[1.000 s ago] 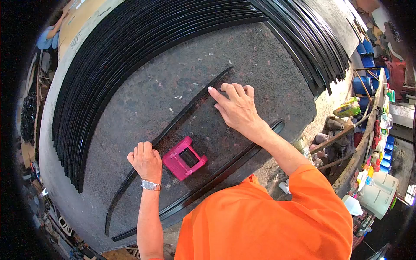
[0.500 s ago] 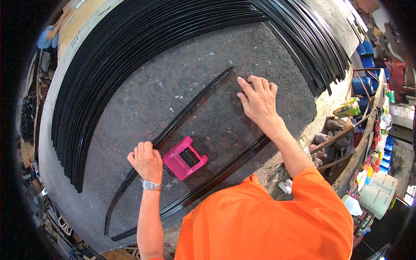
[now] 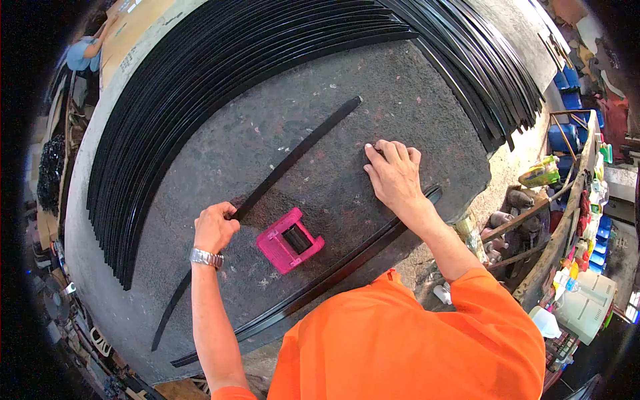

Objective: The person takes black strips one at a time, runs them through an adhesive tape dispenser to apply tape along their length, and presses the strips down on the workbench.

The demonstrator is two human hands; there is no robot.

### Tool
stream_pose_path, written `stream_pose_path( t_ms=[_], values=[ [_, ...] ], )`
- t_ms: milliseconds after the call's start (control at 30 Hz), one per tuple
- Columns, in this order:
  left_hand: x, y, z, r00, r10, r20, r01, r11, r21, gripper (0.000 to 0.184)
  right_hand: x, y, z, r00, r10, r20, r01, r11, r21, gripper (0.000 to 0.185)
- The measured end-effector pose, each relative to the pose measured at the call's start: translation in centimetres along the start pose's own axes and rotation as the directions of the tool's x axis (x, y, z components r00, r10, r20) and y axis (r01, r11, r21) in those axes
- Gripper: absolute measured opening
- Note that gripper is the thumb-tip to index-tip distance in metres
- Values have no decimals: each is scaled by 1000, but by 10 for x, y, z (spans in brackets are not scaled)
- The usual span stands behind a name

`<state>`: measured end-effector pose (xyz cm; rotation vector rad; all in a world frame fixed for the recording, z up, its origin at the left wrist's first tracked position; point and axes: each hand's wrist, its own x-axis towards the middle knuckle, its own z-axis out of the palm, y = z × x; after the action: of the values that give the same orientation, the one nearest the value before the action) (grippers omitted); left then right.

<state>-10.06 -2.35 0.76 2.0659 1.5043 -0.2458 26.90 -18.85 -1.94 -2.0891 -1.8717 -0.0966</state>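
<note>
A long curved black strip (image 3: pixel 293 157) runs diagonally over the dark rough tabletop (image 3: pixel 267 110). My left hand (image 3: pixel 215 227) is closed on it near its middle, the fingers wrapped round it. Off the strip's upper end, to the right and below, my right hand (image 3: pixel 395 175) rests on the tabletop with fingers bent and a little apart, holding nothing. Between my arms sits a pink frame-shaped tool (image 3: pixel 289 241) with a dark roller-like part in its opening. More black strips (image 3: pixel 333 277) lie along the near edge, partly under my right forearm.
Many curved black strips (image 3: pixel 200 87) are stacked along the far and left side, with another bundle (image 3: pixel 467 67) at the upper right. Past the right edge stand a wooden rail (image 3: pixel 567 207), bottles and blue containers. Another person (image 3: pixel 83 53) is at the far upper left.
My right hand has moved off the strip to the right and then slightly down. My left hand has turned and gripped the strip, whose broad face now shows more; its lower end has shifted left.
</note>
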Motion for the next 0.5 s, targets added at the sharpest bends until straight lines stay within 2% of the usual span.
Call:
stream_pose_path(
  t_ms=[100, 133, 233, 333, 500],
  values=[
    [15, -13, -7, 987, -8, 163, 22, 996, -85, 32, 10, -11, -2, 1000, -15, 13, 14, 996, 90, 44],
    [18, -14, -9, 983, 16, 184, 8, 991, -133, 32, 14, -18, -1, 998, -17, 63, 11, 996, 91, 51],
    [20, -9, -15, 976, 13, 220, 17, 991, -134, 32, 23, -45, 10, 992, -127, 19, 123, 981, 147, 62],
    [23, -11, -14, 971, -7, 238, 38, 992, -123, 32, 28, -66, 22, 972, -230, 47, 219, 960, 173, 70],
    [21, -16, -10, 969, -15, 246, 55, 986, -156, 30, 37, -62, 41, 959, -276, 60, 266, 954, 137, 72]
  ],
)
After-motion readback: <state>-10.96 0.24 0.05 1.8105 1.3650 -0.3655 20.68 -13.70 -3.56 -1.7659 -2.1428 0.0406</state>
